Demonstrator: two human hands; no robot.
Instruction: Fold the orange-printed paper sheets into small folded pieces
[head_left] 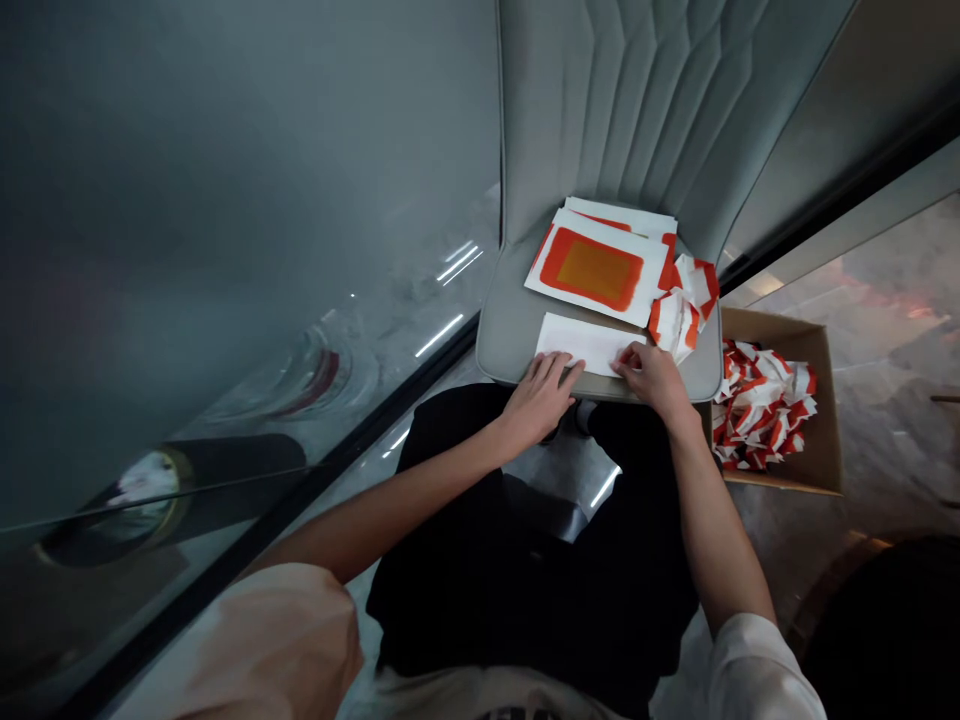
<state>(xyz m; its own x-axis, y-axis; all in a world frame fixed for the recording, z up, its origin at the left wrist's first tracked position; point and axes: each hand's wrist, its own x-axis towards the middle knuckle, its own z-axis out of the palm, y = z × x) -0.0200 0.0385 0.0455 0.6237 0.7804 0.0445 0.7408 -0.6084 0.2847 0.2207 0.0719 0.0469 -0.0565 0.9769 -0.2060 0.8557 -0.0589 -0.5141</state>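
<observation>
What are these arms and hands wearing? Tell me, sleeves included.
The left hand and right hand are bare, with no gloves, rings or watch in view. Short, loose sleeves end above the elbows: the left sleeve looks peach, the right sleeve white.

My left grip (540, 398) and right grip (652, 380) rest, fingers extended, on a white paper sheet (581, 343) lying on the grey upholstered chair seat (510, 340). Directly ahead of the sheet lies a stack of white sheets (592, 268), the top one printed with an orange-red rectangle. Crumpled red-and-white paper pieces (679, 315) sit just beside the stack; more lie heaped in a cardboard box (825, 400) to my right
</observation>
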